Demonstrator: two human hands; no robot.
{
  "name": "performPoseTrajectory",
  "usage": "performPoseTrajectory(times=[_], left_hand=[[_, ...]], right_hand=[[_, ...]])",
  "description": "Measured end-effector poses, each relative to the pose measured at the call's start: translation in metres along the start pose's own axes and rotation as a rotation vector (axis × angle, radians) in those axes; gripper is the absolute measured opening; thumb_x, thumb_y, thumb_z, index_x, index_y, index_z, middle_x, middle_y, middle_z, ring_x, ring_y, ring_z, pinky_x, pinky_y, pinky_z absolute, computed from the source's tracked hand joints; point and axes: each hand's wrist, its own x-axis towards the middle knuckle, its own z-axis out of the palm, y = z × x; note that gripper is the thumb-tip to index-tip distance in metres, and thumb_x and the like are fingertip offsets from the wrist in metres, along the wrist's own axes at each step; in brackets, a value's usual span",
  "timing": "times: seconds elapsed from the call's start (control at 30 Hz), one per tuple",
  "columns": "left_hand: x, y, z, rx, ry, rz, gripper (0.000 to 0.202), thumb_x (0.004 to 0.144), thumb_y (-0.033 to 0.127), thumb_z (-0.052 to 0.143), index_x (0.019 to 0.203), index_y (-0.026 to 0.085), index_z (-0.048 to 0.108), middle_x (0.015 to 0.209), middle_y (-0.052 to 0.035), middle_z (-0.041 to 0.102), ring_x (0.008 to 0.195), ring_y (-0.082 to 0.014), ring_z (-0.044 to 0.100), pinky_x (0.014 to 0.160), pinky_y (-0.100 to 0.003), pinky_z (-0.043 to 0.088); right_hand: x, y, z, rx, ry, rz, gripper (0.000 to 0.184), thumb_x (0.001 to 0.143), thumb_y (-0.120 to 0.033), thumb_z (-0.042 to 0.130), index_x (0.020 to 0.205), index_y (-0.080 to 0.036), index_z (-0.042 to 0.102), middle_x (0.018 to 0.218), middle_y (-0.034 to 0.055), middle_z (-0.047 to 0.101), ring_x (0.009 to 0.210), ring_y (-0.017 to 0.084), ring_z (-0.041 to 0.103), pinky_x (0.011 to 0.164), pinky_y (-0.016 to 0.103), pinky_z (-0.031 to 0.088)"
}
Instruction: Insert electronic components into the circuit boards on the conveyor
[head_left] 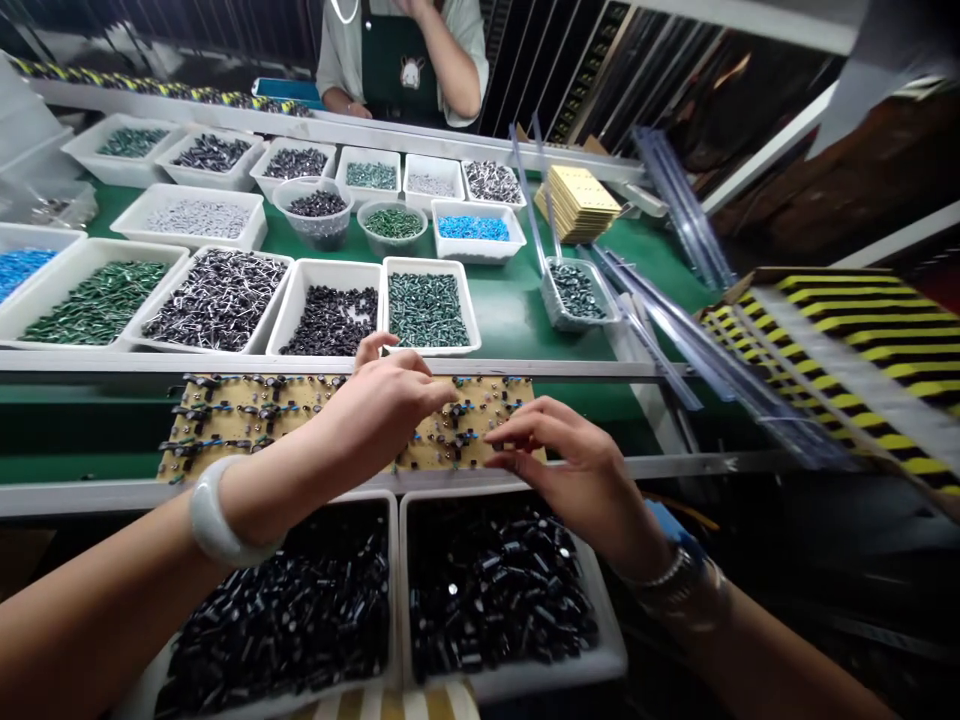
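"When you look over the whole place, what takes up most of it?"

"A long green desk (495, 300) with pale rails. Across it is a person in a dark apron (397, 90)."

"And after that?"

"At the right, a black-and-yellow striped stack (862, 350). Nearest us, the left tub (394, 570) and right tub (604, 640) sit side by side below the near rail (90, 497), both full of black parts (495, 590)."

"Where's the circuit board?"

"The tan circuit board (255, 410) lies flat just beyond the tubs. Past it, white trays (385, 310) of small parts stand in rows, left of a yellow stack (577, 200)."

"The hands?"

"The left hand (397, 395) is over the board, fingers bent; I can't tell whether it grips anything. The right hand (495, 448) is at the board's right end, thumb and fingers parted."
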Motion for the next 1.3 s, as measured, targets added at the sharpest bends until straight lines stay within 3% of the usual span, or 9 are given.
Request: performPoseTrajectory(times=[0.1,0.2,0.33,0.43,0.5,0.63,0.83,1.07,1.3], left_hand=[[-0.019,0.013,-0.016,-0.018,0.051,-0.004,0.024,0.102,0.013,0.054,0.117,0.025,0.068,0.103,-0.0035,0.075,0.103,-0.0244,0.06,0.1,-0.047,0.029],[-0.054,0.032,-0.017,-0.013,-0.055,-0.006,0.019,0.102,0.02,0.054,0.089,0.021,0.067,0.084,-0.0025,0.069,0.085,-0.0229,0.056,0.087,-0.041,0.034],[-0.107,0.05,0.011,0.014,-0.341,0.151,0.028,0.086,0.037,0.077,0.069,0.022,0.062,0.065,0.0001,0.063,0.067,-0.0214,0.053,0.069,-0.038,0.035],[-0.135,0.057,0.033,0.095,-0.476,0.169,0.02,0.082,0.025,0.081,0.07,0.022,0.065,0.064,-0.0012,0.064,0.067,-0.0217,0.055,0.066,-0.038,0.035],[-0.146,0.059,0.041,0.106,-0.476,0.166,0.017,0.082,0.022,0.079,0.073,0.022,0.065,0.067,-0.0017,0.065,0.068,-0.0221,0.056,0.068,-0.038,0.036],[-0.155,0.059,0.046,0.088,-0.435,0.156,0.013,0.084,0.019,0.074,0.076,0.023,0.064,0.07,-0.0025,0.065,0.071,-0.0231,0.057,0.074,-0.039,0.037],[-0.159,0.058,0.041,0.016,-0.412,0.175,0.01,0.085,0.022,0.073,0.082,0.023,0.064,0.075,-0.0016,0.065,0.072,-0.0228,0.057,0.073,-0.04,0.039],[-0.156,0.054,0.036,-0.015,-0.377,0.183,0.006,0.089,0.019,0.071,0.086,0.023,0.067,0.077,-0.0036,0.065,0.071,-0.0223,0.058,0.072,-0.037,0.04],[-0.15,0.058,0.033,0.003,-0.343,0.16,0.022,0.088,0.024,0.075,0.07,0.02,0.063,0.068,-0.0026,0.062,0.07,-0.0223,0.055,0.067,-0.037,0.035]], right_hand=[[0.013,0.007,-0.002,0.14,-0.005,0.183,0.02,0.087,-0.037,0.079,0.098,-0.02,0.076,0.088,0.0031,0.075,0.078,0.016,0.071,0.073,0.028,0.062],[0.022,0.015,-0.002,0.227,-0.09,0.26,0.029,0.091,-0.041,0.074,0.108,-0.019,0.075,0.097,0.0057,0.078,0.086,0.019,0.074,0.079,0.031,0.063],[0.031,0.022,0.003,0.179,-0.117,0.21,0.029,0.093,-0.04,0.072,0.112,-0.019,0.075,0.106,0.0067,0.078,0.096,0.021,0.074,0.087,0.034,0.062],[0.038,0.021,0.006,0.058,-0.1,0.117,0.023,0.094,-0.036,0.07,0.108,-0.02,0.076,0.106,0.0065,0.078,0.096,0.021,0.074,0.087,0.034,0.062],[0.044,0.02,0.008,-0.065,-0.086,0.036,0.019,0.095,-0.032,0.069,0.107,-0.02,0.076,0.104,0.0062,0.078,0.091,0.02,0.074,0.083,0.034,0.062],[0.056,0.019,0.011,-0.258,-0.096,-0.101,0.012,0.096,-0.026,0.067,0.103,-0.018,0.073,0.094,0.0049,0.077,0.08,0.018,0.071,0.076,0.032,0.061],[0.066,0.02,0.011,-0.57,-0.206,-0.364,0.017,0.101,-0.018,0.057,0.111,-0.013,0.069,0.103,0.0119,0.073,0.095,0.025,0.069,0.089,0.042,0.059],[0.078,0.013,0.001,-0.641,-0.415,-0.4,0.019,0.103,-0.017,0.052,0.111,-0.013,0.069,0.104,0.0123,0.069,0.098,0.024,0.067,0.089,0.043,0.058],[0.079,0.011,0.0,-0.657,-0.409,-0.407,0.031,0.1,-0.007,0.049,0.122,-0.015,0.069,0.107,0.0109,0.071,0.096,0.022,0.069,0.085,0.036,0.058]])
